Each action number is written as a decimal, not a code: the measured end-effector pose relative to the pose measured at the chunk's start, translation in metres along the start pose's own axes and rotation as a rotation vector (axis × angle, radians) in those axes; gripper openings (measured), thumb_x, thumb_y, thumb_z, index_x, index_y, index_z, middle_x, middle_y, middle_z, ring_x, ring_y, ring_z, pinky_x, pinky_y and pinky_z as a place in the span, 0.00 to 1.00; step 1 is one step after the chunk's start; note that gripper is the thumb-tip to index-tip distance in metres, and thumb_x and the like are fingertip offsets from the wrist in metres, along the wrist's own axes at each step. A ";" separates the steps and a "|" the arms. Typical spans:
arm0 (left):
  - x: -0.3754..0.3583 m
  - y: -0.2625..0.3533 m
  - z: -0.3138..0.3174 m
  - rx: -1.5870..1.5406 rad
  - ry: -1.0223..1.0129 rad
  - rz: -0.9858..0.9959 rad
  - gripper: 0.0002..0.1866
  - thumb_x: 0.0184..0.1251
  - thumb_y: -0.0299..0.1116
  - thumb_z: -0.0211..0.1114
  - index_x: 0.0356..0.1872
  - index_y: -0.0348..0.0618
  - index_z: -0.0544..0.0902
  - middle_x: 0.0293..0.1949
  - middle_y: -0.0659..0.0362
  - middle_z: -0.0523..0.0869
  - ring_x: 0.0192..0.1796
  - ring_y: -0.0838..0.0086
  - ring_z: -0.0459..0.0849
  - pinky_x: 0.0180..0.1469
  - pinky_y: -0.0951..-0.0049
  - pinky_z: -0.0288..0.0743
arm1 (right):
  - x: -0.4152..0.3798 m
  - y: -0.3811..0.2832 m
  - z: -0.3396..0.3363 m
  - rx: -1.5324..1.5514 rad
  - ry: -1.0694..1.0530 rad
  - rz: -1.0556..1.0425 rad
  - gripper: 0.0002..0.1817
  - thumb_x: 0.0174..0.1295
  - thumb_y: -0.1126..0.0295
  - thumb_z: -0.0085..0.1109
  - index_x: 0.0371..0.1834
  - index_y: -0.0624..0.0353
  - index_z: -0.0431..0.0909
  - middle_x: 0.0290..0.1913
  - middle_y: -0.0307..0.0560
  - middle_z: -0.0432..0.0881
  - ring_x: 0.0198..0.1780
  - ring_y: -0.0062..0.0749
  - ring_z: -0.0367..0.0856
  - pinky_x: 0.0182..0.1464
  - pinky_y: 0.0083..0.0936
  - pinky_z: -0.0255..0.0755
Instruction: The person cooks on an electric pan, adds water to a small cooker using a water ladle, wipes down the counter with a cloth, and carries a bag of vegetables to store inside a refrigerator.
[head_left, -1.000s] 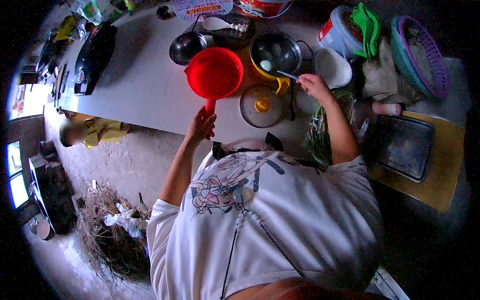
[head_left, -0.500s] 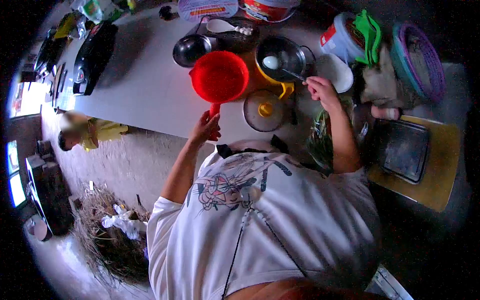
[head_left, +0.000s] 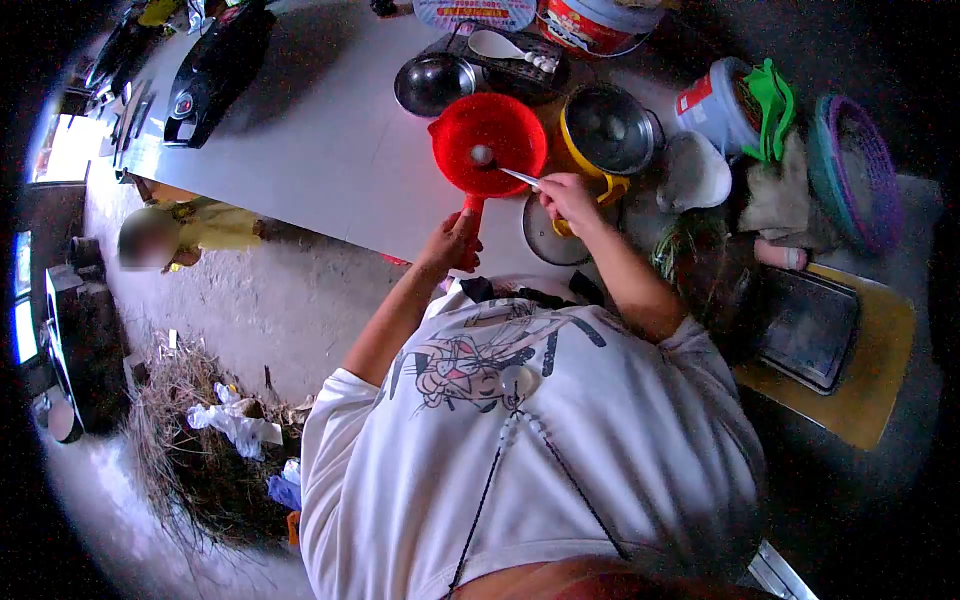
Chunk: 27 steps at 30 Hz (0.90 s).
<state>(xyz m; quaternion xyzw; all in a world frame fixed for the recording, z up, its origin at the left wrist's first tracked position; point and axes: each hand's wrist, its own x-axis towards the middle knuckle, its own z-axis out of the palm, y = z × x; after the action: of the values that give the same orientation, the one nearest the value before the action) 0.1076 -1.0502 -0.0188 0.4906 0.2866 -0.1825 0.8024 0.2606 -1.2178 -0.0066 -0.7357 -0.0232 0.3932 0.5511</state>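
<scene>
My left hand (head_left: 456,240) is wrapped round the handle of a red plastic water scoop (head_left: 450,130), held over the table edge. In the scoop lies a white egg (head_left: 482,155). My right hand (head_left: 570,200) grips the light handle of a spoon (head_left: 520,177), whose far end dips into the scoop beside the egg. Just right of the scoop stands a dark metal pot (head_left: 640,140) in a yellow base, with a pale round shape in it. A glass lid (head_left: 545,240) with a yellow knob lies partly behind my right hand.
A small dark pan (head_left: 425,85) and a white ladle (head_left: 495,45) lie behind the scoop. To the right are a white bowl (head_left: 708,180), a bucket (head_left: 715,110) and round baskets (head_left: 865,170). Another person (head_left: 210,225) is beyond the table at left.
My right hand has moved left with the spoon, from over the pot to the red scoop. The egg is now in the scoop. The whole view has shifted slightly.
</scene>
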 end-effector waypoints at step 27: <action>0.005 -0.005 0.002 -0.037 0.107 -0.067 0.22 0.62 0.52 0.40 0.41 0.43 0.66 0.21 0.56 0.75 0.15 0.71 0.74 0.15 0.74 0.67 | 0.002 -0.013 -0.111 -0.778 0.701 -0.644 0.11 0.53 0.66 0.49 0.33 0.62 0.75 0.27 0.55 0.77 0.29 0.47 0.76 0.31 0.33 0.69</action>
<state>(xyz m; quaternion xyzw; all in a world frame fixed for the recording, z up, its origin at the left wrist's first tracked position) 0.1093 -1.0541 -0.0245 0.4749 0.3488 -0.1773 0.7883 0.3347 -1.2995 0.0123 -0.9244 -0.2035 -0.0957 0.3080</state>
